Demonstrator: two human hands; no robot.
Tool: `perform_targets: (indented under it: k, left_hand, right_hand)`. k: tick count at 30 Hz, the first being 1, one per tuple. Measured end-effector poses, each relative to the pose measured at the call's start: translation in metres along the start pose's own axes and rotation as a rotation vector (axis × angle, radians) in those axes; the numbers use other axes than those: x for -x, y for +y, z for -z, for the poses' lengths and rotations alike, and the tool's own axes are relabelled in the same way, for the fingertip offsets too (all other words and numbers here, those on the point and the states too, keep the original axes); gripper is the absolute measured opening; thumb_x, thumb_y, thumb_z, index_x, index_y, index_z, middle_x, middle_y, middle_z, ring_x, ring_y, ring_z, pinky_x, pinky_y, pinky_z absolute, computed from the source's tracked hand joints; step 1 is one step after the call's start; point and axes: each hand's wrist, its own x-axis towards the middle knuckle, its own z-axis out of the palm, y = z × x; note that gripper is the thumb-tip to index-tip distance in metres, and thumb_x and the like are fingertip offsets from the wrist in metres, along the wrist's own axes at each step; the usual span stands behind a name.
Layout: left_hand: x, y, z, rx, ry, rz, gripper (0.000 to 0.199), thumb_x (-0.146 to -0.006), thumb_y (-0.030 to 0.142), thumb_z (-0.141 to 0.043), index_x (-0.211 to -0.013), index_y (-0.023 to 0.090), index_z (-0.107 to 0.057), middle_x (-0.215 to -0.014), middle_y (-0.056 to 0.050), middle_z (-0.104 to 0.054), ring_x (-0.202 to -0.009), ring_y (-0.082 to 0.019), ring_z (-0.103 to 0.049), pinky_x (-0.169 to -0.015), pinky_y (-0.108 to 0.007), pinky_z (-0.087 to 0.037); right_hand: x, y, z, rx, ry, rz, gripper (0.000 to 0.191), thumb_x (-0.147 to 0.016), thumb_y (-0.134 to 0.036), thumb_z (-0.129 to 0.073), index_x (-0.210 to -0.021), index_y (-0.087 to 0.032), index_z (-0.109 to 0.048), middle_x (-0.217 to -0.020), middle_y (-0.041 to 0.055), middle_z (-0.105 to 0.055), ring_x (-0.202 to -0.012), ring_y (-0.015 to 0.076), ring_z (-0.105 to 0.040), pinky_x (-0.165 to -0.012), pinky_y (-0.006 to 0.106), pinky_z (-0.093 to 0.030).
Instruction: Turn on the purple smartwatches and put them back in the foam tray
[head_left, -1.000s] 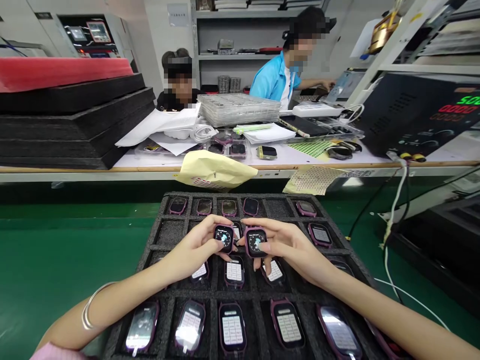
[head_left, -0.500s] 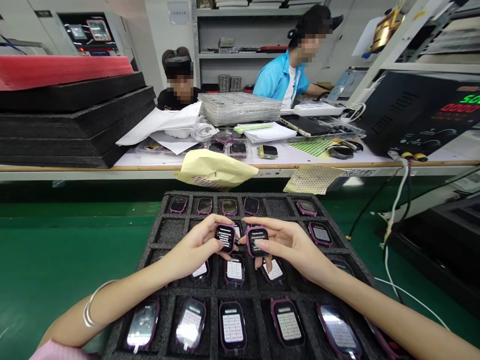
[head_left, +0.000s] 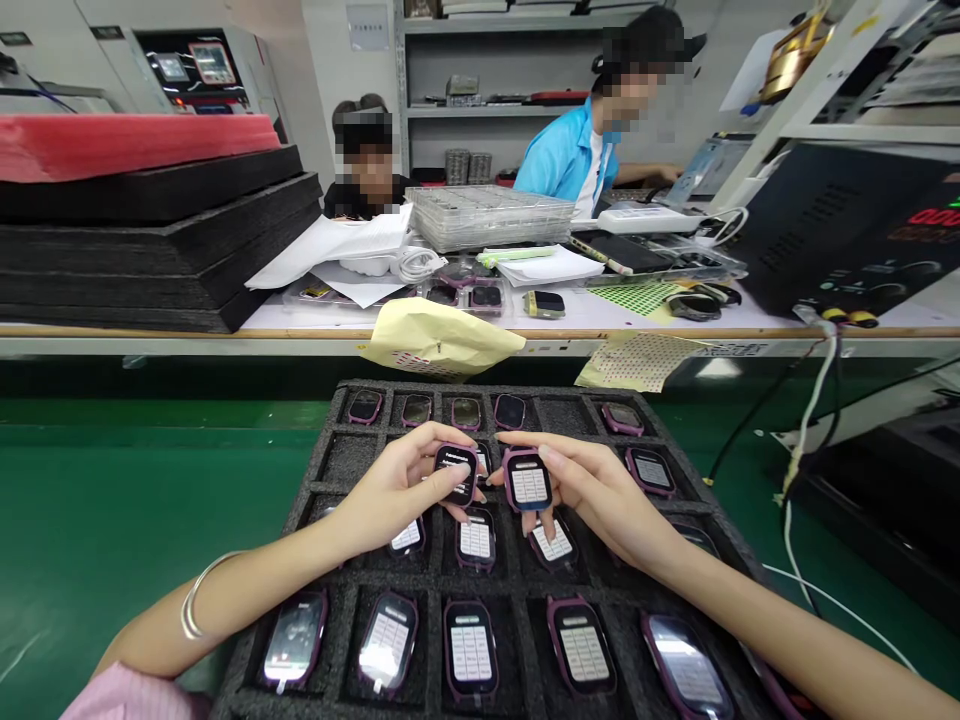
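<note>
My left hand (head_left: 397,490) pinches a smartwatch body (head_left: 456,475) with a dark screen showing small white text. My right hand (head_left: 592,490) holds a second pink-framed smartwatch body (head_left: 527,480) between its fingers, its screen lit with a keypad-like grid. The two watches are close together but apart, held just above the middle of a black foam tray (head_left: 349,458). Several more watch bodies lie in the tray's cells, such as one (head_left: 471,650) near my hands. Some screens are lit, and others are dark.
A yellow sheet (head_left: 439,338) hangs over the edge of the white workbench (head_left: 315,318) beyond the tray. Stacked black foam trays (head_left: 150,240) stand at the left. Two co-workers sit behind the bench. A black instrument (head_left: 847,225) with cables stands at the right.
The right watch's screen has changed from text to a keypad grid. Both screens showed round dials earlier, then text. My hands stay in nearly the same place, and the view has shifted slightly.
</note>
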Motion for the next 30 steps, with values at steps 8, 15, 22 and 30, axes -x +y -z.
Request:
perform_targets:
  k: [8,15,22,30]
  left_hand:
    - [-0.001,0.001,0.0,0.022,0.017,-0.018,0.029,-0.084,0.033,-0.064,-0.103,0.013,-0.055,-0.091,-0.007,-0.061,-0.081,-0.02,-0.065,-0.064,-0.03,-0.06]
    - [0.001,-0.003,0.001,0.043,-0.007,-0.015,0.031,-0.08,0.031,-0.069,-0.103,0.015,-0.055,-0.09,-0.006,-0.062,-0.082,-0.019,-0.064,-0.065,-0.029,-0.059]
    - [0.001,-0.006,0.002,0.029,-0.018,-0.012,0.03,-0.08,0.031,-0.068,-0.103,0.017,-0.055,-0.094,-0.006,-0.062,-0.082,-0.019,-0.064,-0.066,-0.031,-0.058]
    - [0.0,-0.009,0.002,-0.042,-0.058,-0.003,0.029,-0.082,0.029,-0.064,-0.105,0.016,-0.051,-0.094,-0.006,-0.06,-0.082,-0.018,-0.06,-0.065,-0.03,-0.056]
  right_hand:
    - [0.002,0.001,-0.001,0.033,-0.034,0.006,0.047,-0.092,-0.043,-0.058,-0.128,-0.013,-0.053,-0.095,0.0136,-0.07,-0.057,0.0168,-0.067,-0.045,0.023,-0.052]
    - [-0.022,-0.008,0.044,0.699,0.064,0.151,0.063,-0.083,-0.038,-0.064,-0.136,-0.014,-0.04,-0.104,0.0114,-0.065,-0.076,0.0208,-0.066,-0.061,0.033,-0.058]
    - [-0.037,-0.016,0.114,1.109,0.106,0.175,0.052,-0.071,-0.045,-0.073,-0.11,-0.01,-0.068,-0.093,0.013,-0.063,-0.084,0.0316,-0.06,-0.078,0.049,-0.049]
    - [-0.057,-0.02,0.073,1.208,0.014,0.232,0.026,-0.089,-0.036,-0.059,-0.1,-0.017,-0.073,-0.098,0.0108,-0.066,-0.095,0.0283,-0.059,-0.088,0.041,-0.042]
